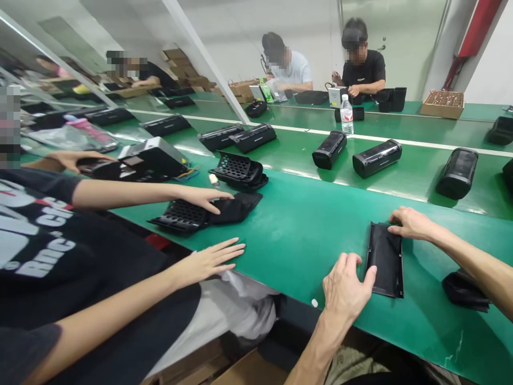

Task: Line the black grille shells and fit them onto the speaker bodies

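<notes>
A black rectangular panel (pixel 385 262) with dark fabric across its inner face and small clips along its long edges lies on the green table. My right hand (pixel 411 222) has its far right corner between thumb and fingers. Along the left edge rests the thumb of my left hand (pixel 347 283); its fingers are bent and apart, off the panel. Beneath my right forearm lies a crumpled piece of black fabric (pixel 465 290), partly hidden by the arm.
To the left, a co-worker's hand (pixel 204 199) touches black fabric (pixel 240 207) beside a perforated grille (pixel 180 215). More grilles (pixel 236 170) are stacked behind. Black speakers (pixel 377 158) line the belt beyond, with a water bottle (pixel 347 116). Other people sit across the line.
</notes>
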The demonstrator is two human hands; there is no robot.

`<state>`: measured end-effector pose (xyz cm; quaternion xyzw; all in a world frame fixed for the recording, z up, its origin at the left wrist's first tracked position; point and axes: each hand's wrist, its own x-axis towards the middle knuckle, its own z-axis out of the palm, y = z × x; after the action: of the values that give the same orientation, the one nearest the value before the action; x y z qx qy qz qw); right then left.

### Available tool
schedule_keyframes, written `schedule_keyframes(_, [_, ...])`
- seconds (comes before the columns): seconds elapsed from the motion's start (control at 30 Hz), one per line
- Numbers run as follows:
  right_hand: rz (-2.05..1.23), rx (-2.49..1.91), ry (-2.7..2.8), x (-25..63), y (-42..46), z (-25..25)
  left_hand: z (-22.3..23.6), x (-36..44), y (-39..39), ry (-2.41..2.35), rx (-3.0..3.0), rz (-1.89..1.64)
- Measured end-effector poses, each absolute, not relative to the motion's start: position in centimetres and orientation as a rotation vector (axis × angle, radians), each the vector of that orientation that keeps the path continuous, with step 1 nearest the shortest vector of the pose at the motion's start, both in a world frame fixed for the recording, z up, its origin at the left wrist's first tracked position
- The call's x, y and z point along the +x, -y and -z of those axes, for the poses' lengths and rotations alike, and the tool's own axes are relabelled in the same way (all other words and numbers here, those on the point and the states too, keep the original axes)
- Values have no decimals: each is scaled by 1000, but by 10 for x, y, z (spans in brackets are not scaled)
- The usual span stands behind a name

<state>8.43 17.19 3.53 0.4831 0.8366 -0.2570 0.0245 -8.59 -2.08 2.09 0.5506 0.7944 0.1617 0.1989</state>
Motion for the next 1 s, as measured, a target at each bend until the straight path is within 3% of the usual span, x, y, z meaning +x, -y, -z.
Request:
schedule_keyframes(0.17, [983,1477,-2499,103,-166,-32,-12,-100,24,-2109,1569,-596])
schedule_keyframes(0.33, [1756,1474,-2099,144,-126,-34,-9,-121,15,-1706,1184,-1073])
schedule_keyframes(0.43, [1976,1548,-1950,163,-92,-32,-8,-122,15,-1465,884,-1162])
schedule_keyframes(0.6, [2007,1725,-1840,180,-49,-28,-10,-108,28,-1153,590,-1183])
schedule_keyframes(1.0, [2138,1793,-1796,188,-18,-24,-5,-100,40,-1205,593,-1203])
